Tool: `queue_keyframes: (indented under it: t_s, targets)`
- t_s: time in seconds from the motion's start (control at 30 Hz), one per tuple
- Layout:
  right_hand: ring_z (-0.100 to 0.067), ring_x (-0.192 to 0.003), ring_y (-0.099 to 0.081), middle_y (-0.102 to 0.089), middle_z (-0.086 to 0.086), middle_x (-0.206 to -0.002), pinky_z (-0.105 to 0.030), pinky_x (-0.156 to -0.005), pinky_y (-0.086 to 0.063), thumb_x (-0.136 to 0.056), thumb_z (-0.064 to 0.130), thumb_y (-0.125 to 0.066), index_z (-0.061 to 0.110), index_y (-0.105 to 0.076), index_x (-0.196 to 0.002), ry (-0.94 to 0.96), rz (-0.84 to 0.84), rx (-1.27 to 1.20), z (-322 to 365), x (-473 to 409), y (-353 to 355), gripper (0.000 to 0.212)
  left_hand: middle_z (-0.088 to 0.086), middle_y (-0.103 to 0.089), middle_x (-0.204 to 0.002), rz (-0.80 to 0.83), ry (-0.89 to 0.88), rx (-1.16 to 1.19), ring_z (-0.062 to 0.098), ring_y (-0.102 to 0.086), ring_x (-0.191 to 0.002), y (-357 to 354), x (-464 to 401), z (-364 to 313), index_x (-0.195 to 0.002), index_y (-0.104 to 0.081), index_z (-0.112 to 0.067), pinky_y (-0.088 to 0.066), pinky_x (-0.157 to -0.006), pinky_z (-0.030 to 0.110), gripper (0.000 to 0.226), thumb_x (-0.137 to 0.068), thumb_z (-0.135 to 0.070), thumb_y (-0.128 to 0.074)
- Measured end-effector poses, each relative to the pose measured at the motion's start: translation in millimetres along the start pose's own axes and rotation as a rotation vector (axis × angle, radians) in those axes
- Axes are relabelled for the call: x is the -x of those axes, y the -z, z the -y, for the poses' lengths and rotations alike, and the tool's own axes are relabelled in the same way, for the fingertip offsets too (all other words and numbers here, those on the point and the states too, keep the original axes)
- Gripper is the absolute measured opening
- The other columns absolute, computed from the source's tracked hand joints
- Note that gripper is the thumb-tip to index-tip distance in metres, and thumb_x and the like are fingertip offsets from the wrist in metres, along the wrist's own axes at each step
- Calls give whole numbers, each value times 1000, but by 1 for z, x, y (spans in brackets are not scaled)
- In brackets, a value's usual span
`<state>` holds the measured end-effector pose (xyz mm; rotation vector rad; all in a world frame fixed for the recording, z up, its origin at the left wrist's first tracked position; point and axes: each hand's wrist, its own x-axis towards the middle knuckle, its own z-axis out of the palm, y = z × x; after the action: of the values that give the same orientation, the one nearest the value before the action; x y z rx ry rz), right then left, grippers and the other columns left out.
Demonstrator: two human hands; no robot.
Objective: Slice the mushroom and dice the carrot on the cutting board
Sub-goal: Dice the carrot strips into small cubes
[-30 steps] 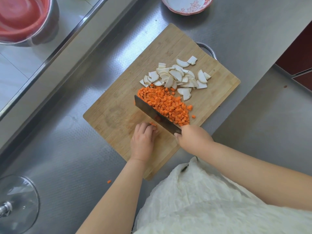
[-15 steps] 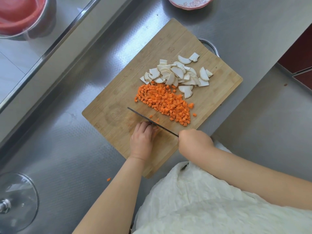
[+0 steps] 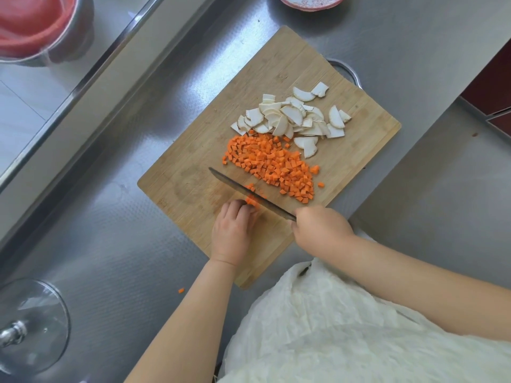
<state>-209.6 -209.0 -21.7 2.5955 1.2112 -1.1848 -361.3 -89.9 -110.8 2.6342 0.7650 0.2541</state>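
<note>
Right hand [image 3: 320, 230] grips dark steel knife [image 3: 249, 193], handle hidden; left hand [image 3: 232, 230] curls on orange carrot strips [image 3: 252, 201] beside blade, mostly hidden; blade now further along them.

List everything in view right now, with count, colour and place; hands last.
cutting board: one, wooden, centre of the steel counter
mushroom slices: a pile, white, far part of the board
diced carrot: a heap, orange, middle of the board
stray carrot cube: one, orange, on the counter
knife: one, dark blade
bowl: one, red-patterned, top edge
pot: one, steel, red inside, top left
glass lid: one, clear, bottom left
left hand: fingers on remaining carrot
right hand: grips the knife
</note>
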Motion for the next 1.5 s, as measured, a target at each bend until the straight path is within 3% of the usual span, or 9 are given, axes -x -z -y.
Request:
queue_keyframes:
  t_s: [0.2, 0.4, 0.57, 0.7, 0.87, 1.0, 1.13, 1.37, 1.5]
  targets:
    - [-22, -66, -46, -51, -1, -76, -24, -42, -21, -97, 17, -43, 17, -60, -104, 2, 25, 84, 6, 7, 0, 18, 7, -62, -91, 38, 60, 24, 27, -57, -82, 3, -5, -7, -87, -67, -7, -51, -61, 36, 9, -87, -16, -68]
    - [-25, -72, -48, -58, -7, -88, -27, -54, -37, -93, 5, -44, 11, -60, -102, -70, 111, 100, 17, 4, 4, 19, 8, -62, -94, 46, 63, 40, 28, -57, -84, 2, -3, -4, -89, -67, -6, -51, -62, 38, 10, -87, -16, -66]
    - [-25, -72, -50, -49, -3, -76, -27, -55, -37, -100, 27, -45, 9, -58, -100, -111, 133, -45, 12, -7, 1, 22, 8, -61, -94, 16, 34, 26, 24, -51, -85, -1, -1, -3, -89, -66, -5, -48, -59, 35, 21, -94, -22, -53]
    - [-25, -71, -50, -41, 0, -63, -28, -55, -35, -100, 36, -43, 12, -41, -72, -78, 130, -146, 8, -10, 10, 37, 6, -62, -93, -15, 1, 24, 22, -51, -83, 3, 1, -3, -87, -67, -7, -43, -55, 30, 13, -91, -19, -61]
    - [-24, -69, -47, -49, -2, -76, -27, -53, -33, -101, 32, -39, 13, -59, -100, 3, 16, -26, 11, 7, 7, 28, 6, -62, -90, -13, 3, 3, 24, -55, -81, 4, 4, -1, -87, -68, -9, -44, -55, 31, 18, -92, -23, -59]
    - [-24, -70, -47, -62, -6, -89, -24, -44, -23, -97, 18, -45, 15, -60, -103, 11, 39, 51, 17, 12, 4, 17, 7, -63, -86, -1, 33, 2, 28, -57, -77, 3, 2, -3, -84, -69, -7, -48, -54, 33, 8, -83, -13, -74]
    - [-25, -71, -48, -50, -4, -81, -25, -50, -32, -93, 6, -45, 11, -59, -102, -44, 111, 69, 23, 10, 8, 17, 7, -61, -84, 2, 25, 25, 27, -55, -76, 2, 2, -2, -84, -68, -7, -46, -54, 32, 10, -87, -17, -68]
    - [-26, -82, -58, -49, -3, -81, -28, -61, -39, -99, 23, -45, 9, -60, -106, -91, 120, -25, 22, -2, -1, 21, 7, -63, -89, 24, 18, 29, 26, -54, -80, 1, 2, 1, -87, -69, -6, -47, -58, 34, 32, -94, -30, -49]
    - [-25, -72, -52, -43, 2, -66, -27, -51, -34, -100, 35, -44, 12, -53, -91, -55, 93, -168, 10, -6, 0, 26, 6, -62, -90, -16, 6, 13, 23, -52, -80, 6, 4, -3, -85, -68, -7, -42, -55, 29, 29, -94, -27, -49]
